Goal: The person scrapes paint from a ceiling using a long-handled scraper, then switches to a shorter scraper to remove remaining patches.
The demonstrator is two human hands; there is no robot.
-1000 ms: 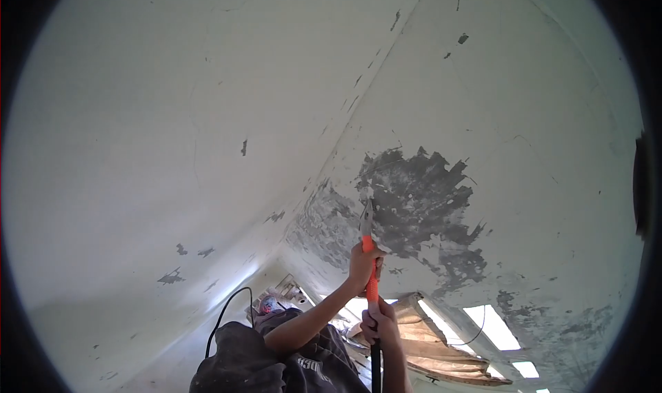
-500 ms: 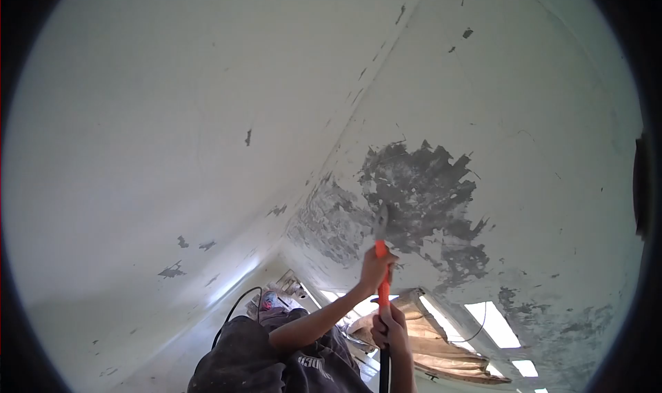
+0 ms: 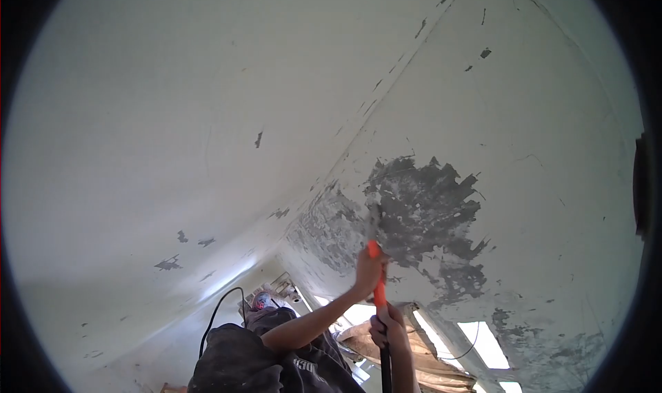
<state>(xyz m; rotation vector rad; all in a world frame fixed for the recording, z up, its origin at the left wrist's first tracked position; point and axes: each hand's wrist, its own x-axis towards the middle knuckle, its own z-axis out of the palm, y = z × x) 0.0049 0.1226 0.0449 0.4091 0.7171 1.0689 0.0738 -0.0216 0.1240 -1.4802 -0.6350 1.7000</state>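
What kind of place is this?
Probably a room being fixed up: there's a big grey patch where the pale coating is gone, an orange-handled tool near it, and bright openings.

Head-worn view — wide, fairly near, facing the patchy surface (image 3: 427, 207).

Dark, loose top (image 3: 238, 362), fabric creased, faint light specks. Pale block lettering (image 3: 304, 365) on it, too small to read. Short sleeves, forearms (image 3: 314, 324) bare.
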